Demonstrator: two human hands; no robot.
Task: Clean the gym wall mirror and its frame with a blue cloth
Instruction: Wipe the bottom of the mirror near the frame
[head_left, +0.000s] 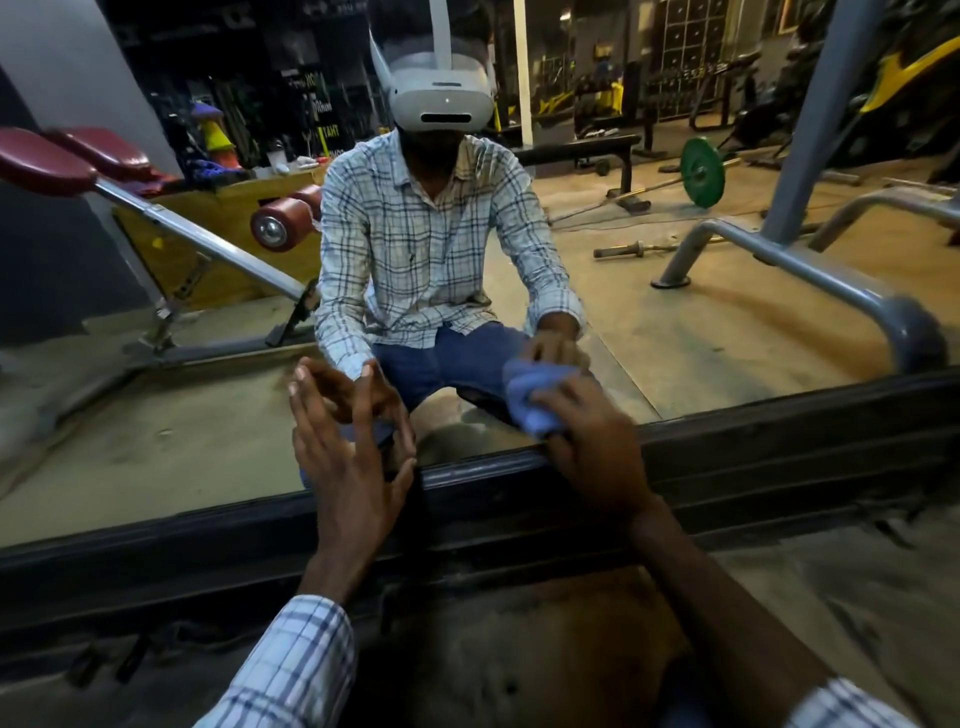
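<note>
The wall mirror (701, 332) fills the upper view and reflects me crouching in a plaid shirt with a headset. Its dark frame (779, 447) runs along the bottom edge, just above the floor. My right hand (592, 447) presses a bunched blue cloth (535, 400) against the glass right at the lower frame rail. My left hand (348, 457) is flat against the glass with its fingers spread, holding nothing, a little left of the cloth.
The dusty floor (519, 649) lies below the frame. Reflected in the mirror are a red-padded bench (156, 208), a wooden box (218, 234), a green barbell plate (701, 171) and a grey machine frame (779, 260).
</note>
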